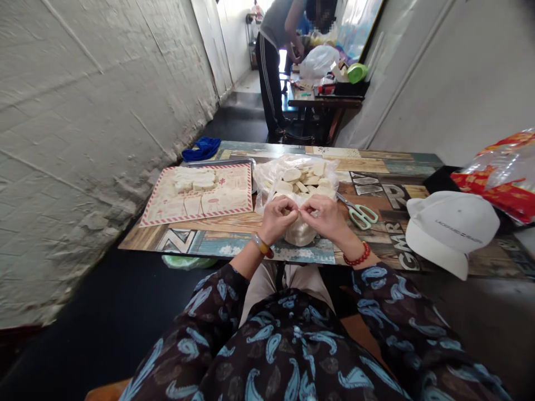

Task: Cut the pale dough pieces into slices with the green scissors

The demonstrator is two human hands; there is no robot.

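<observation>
My left hand [279, 218] and my right hand [322, 217] meet at the fingertips, both pinched, near the table's front edge. What they pinch is too small to make out. Just beyond them an open clear plastic bag [267, 177] holds many pale, flat slices [291, 175]. Below my fingers rests a round, clear-wrapped thing [300, 234], partly hidden by my hands. Left of the bag, a paper sheet with a red striped border [234, 201] lies over a grey tray [254, 167], with white pieces [194, 179] on its upper part.
Green-handled scissors [363, 216] lie right of my right hand. A white cap [453, 228] and a red-and-clear package [501, 178] are further right on the patterned table [225, 223]. A blue cloth [202, 149] sits at the back left. Beyond, a person bends over a cluttered table [326, 103].
</observation>
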